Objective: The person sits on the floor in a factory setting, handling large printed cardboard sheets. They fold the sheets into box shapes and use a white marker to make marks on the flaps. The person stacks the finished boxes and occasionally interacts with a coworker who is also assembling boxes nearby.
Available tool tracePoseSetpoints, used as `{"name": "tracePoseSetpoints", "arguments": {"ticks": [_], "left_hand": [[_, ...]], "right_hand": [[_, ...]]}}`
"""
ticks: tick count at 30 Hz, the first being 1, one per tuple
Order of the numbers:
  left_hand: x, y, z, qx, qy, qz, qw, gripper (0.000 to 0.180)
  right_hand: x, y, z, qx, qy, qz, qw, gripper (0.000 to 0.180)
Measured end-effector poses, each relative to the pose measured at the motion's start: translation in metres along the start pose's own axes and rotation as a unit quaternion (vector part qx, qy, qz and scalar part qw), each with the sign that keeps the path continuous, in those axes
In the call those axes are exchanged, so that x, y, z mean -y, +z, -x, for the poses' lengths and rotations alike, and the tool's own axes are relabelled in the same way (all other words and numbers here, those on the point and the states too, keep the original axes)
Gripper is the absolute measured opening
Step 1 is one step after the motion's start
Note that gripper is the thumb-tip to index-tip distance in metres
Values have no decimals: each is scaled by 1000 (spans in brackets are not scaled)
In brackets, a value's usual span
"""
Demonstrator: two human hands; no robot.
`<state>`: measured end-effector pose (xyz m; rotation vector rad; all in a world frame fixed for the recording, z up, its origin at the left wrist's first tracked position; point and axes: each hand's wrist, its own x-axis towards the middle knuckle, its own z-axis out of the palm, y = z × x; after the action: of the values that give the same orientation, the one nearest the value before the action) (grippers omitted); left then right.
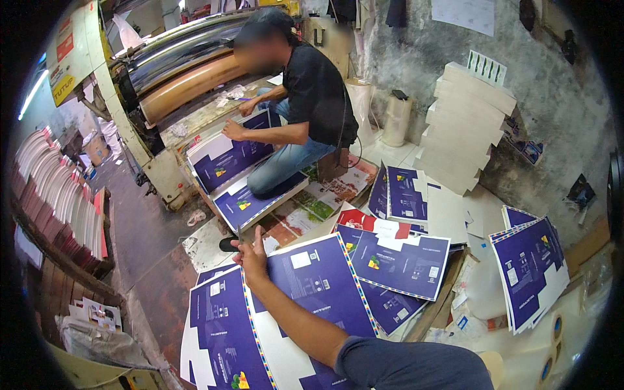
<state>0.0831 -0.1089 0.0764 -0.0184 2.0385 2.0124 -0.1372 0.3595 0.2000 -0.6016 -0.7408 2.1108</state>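
Observation:
My right arm reaches in from the lower right over large printed sheets [299,276] in purple and white, edged with coloured strips. At their far edge is my right hand [252,260], one finger stretched up and the others closed around a thin, pointed, grey blade-like tool [238,234]. The grip end of the tool is hidden in the fingers. Under the hand, a second printed sheet [221,305] lies alongside the first, its edge strip running towards me. My left hand is out of the picture.
A person [318,97] crouches ahead, hands on a stack of purple sheets [234,159] beside a roller machine [188,84]. More purple sheets [403,260] lie to the right, with another bundle [530,273] beyond. A tall white stack [461,123] stands by the wall; piled sheets [58,188] fill the left.

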Motion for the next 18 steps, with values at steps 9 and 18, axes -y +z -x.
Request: {"name": "tracePoseSetpoints", "arguments": {"ticks": [9, 18], "left_hand": [[-24, 23, -9, -5, -82, 199, 977, 31], [-16, 25, -2, -29, 48, 9, 998, 33]], "right_hand": [[-4, -1, -2, 3, -5, 6, 1000, 84], [-4, 2, -2, 8, -10, -3, 1000, 83]]}}
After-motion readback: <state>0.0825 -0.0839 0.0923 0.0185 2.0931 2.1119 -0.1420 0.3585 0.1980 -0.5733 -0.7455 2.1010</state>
